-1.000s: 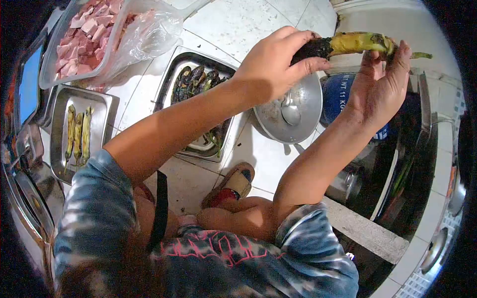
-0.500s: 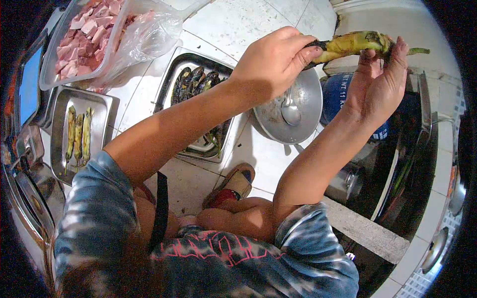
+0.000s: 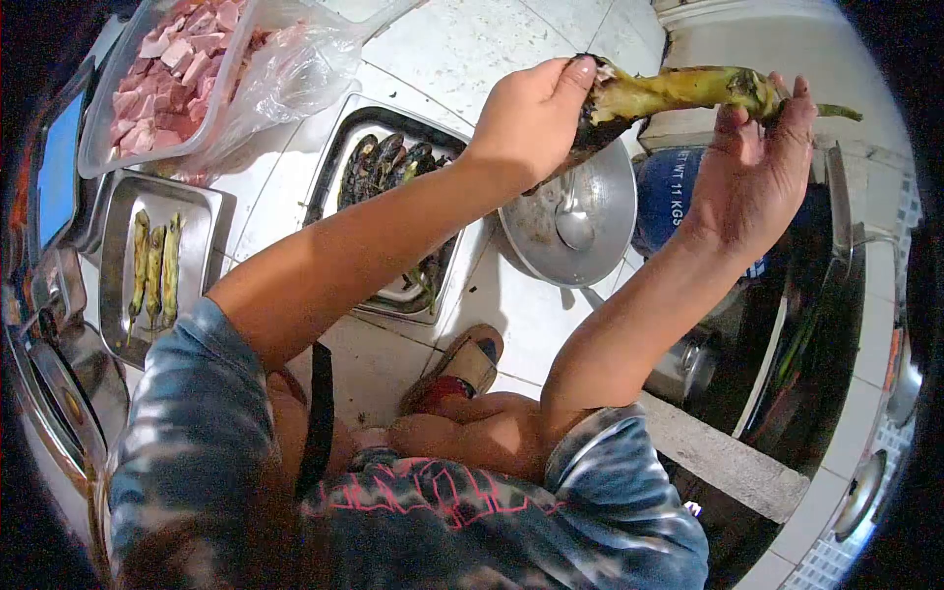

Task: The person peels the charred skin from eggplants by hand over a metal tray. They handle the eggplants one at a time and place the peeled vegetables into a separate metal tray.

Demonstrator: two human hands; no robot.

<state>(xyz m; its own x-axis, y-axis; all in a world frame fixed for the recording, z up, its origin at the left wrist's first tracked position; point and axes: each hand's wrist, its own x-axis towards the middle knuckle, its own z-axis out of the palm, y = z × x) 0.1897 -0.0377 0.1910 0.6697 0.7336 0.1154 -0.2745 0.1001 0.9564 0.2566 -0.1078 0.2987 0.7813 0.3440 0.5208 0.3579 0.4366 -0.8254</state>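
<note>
A roasted eggplant [image 3: 693,90], mostly peeled to yellow-green flesh, is held up across the top right. Around its stem end the fingers of my right hand [image 3: 752,177] are closed. My left hand [image 3: 526,118] is closed at the other end, its thumb pressing on the dark charred skin [image 3: 602,130] that hangs there. Below my left arm, several blackened eggplants [image 3: 393,162] lie in a metal tray [image 3: 447,285], partly hidden. Three peeled eggplants [image 3: 154,261] rest side by side in another metal tray [image 3: 205,211] at the left.
A metal pan [image 3: 526,241] with a ladle [image 3: 574,228] in it sits on the tiled floor [image 3: 492,49] under my hands. Beside it stands a blue gas cylinder [image 3: 659,187]. A plastic tub [image 3: 167,162] of cut pink meat [image 3: 177,69] and a plastic bag [image 3: 295,79] are upper left.
My left hand has moved left and slightly down along the eggplant, drawing the charred skin with it and baring more flesh. My right hand has shifted slightly right and down.
</note>
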